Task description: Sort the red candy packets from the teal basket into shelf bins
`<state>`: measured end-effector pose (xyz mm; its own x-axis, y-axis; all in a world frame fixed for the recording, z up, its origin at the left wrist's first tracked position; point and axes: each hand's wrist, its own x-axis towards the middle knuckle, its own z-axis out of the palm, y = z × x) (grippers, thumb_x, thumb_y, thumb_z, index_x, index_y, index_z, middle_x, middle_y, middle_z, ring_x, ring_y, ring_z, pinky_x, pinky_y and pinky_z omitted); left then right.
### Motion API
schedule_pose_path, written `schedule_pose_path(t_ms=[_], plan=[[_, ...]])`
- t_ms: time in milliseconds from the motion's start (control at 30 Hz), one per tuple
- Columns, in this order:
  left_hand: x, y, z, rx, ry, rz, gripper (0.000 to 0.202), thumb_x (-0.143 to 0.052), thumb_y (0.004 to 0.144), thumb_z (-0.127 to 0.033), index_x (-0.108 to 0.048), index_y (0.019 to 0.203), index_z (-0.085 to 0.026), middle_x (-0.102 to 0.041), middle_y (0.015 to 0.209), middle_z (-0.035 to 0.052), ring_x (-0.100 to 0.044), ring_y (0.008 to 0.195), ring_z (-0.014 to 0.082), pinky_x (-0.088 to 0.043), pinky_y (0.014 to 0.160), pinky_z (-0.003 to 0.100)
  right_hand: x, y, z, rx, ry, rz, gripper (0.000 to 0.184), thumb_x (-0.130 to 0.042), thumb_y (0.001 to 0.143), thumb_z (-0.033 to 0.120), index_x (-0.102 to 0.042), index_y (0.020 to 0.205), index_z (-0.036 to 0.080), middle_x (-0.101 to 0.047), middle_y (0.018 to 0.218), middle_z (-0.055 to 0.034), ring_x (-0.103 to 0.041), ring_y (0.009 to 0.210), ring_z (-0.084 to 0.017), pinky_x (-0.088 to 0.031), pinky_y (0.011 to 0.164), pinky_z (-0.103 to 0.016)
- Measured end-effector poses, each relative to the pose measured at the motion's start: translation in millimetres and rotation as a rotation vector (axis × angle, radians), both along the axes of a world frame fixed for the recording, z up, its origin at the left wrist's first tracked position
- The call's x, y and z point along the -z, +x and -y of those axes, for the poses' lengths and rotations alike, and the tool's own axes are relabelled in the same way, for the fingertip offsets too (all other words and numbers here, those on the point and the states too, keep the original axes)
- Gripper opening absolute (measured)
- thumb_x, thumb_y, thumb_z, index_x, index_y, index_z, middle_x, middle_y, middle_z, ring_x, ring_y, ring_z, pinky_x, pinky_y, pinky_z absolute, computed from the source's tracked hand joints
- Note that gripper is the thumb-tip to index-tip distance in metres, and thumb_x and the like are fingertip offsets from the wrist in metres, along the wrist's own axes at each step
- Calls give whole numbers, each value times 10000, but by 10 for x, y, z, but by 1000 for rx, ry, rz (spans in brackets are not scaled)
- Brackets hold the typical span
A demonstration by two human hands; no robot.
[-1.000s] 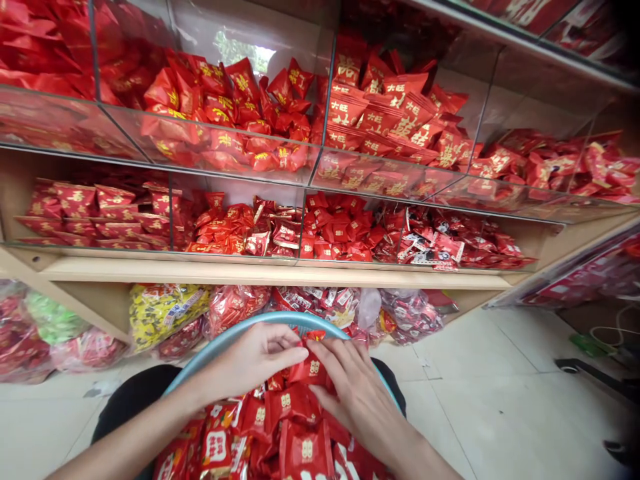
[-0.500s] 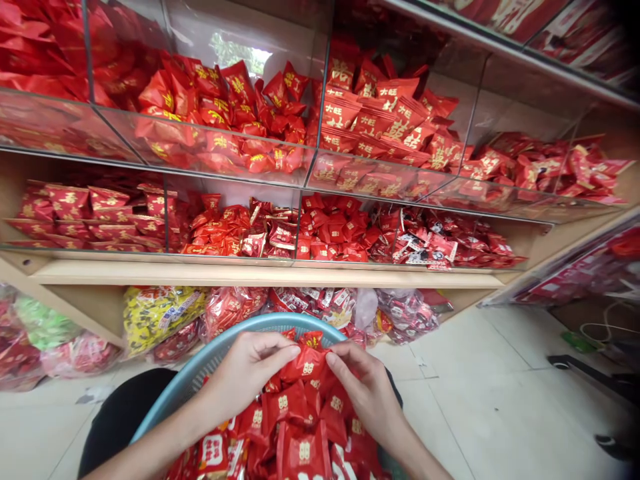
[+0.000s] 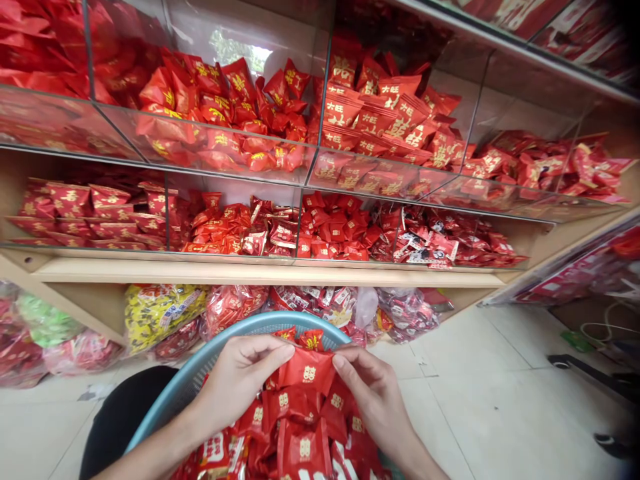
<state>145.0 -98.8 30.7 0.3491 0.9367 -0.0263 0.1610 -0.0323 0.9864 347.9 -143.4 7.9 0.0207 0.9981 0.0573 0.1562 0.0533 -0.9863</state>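
A small red candy packet (image 3: 306, 371) with a gold double-happiness sign is stretched between my two hands. My left hand (image 3: 245, 373) pinches its upper left corner between thumb and fingers. At the upper right corner, my right hand (image 3: 367, 380) grips it the same way. Below the hands, a round blue plastic basket (image 3: 200, 363) is heaped with similar red packets, among them a larger-looking one (image 3: 304, 448) lying flat near the front. Two packets with yellow print (image 3: 312, 340) lie just behind the held one. The forearms hide part of the basket's rim.
Ahead stands a wooden shelf (image 3: 270, 272) with clear dividers, its bins full of red packets (image 3: 385, 117). Plastic bags of sweets, one yellow (image 3: 163, 313), sit on the floor beneath it. At right are floor tiles (image 3: 495, 393) and a black stand leg (image 3: 590, 377).
My hands have drawn slightly apart and the held packet is now stretched wider and flatter, its front facing me. The basket and shelf look the same.
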Motion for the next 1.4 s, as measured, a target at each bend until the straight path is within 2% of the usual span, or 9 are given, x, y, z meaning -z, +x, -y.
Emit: schedule_pose_path(t_ms=[167,367,533,700,833,967,1267,1333,1400], plan=[[74,13,23,-52,-24,27,212,-609,794,-336,-719,699,-182,-712,706,-6,-585,656,138,-453,632,218,-8,-3,13,14,-33,-49,219,-570,852,363,-630,744,182,-609,725,-1,-532,706,-129,-420,666,-231],[110,62,-6,-75,-148,89,234,-613,785,-353,-681,659,-168,-643,633,-22,-527,606,113,-415,599,214,37,16,-40,-20,-83,-96,250,-581,838,389,-616,720,172,-581,678,11,-501,646,-109,-418,627,-218],[104,65,-18,-61,-266,117,217,-627,757,-371,-688,703,-170,-648,672,-12,-540,624,119,-431,604,221,122,135,-80,-1,-65,-17,250,-570,834,424,-635,870,185,-626,786,-18,-571,733,-147,-461,701,-257],[180,35,-9,-35,-299,94,211,-640,738,-385,-677,721,-179,-628,657,-23,-531,626,118,-433,598,225,218,412,-34,103,4,255,269,-535,849,430,-605,973,202,-652,883,-53,-599,802,-192,-480,722,-301],[284,51,-3,-17,-337,80,203,-654,720,-384,-662,734,-182,-627,695,-21,-539,648,120,-444,615,236,250,543,58,13,91,567,243,-540,856,386,-593,1037,232,-612,1048,-67,-570,987,-221,-463,856,-347],[353,110,24,11,-367,102,249,-673,703,-379,-636,867,-195,-628,740,-17,-549,665,129,-461,606,251,268,520,106,-38,128,736,255,-554,851,371,-582,1076,254,-582,1099,-62,-542,1045,-229,-446,914,-376],[485,221,126,97,-378,117,282,-643,725,-371,-583,933,-190,-615,787,-6,-560,683,133,-470,582,252,286,496,95,-31,135,761,213,-525,868,331,-580,1057,250,-583,1080,-67,-548,1028,-239,-452,898,-402],[531,214,147,139,-314,52,217,-598,765,-363,-591,902,-195,-619,773,-5,-565,673,137,-465,592,258,290,496,107,-29,123,757,208,-528,867,338,-583,1048,253,-586,1080,-68,-546,1028,-246,-449,896,-409],[563,194,162,180,-163,-74,156,-538,815,-334,-616,860,-206,-639,784,6,-586,719,156,-464,651,276,294,492,115,-28,123,755,205,-530,865,350,-589,1039,258,-591,1077,-66,-545,1030,-250,-444,898,-412]])
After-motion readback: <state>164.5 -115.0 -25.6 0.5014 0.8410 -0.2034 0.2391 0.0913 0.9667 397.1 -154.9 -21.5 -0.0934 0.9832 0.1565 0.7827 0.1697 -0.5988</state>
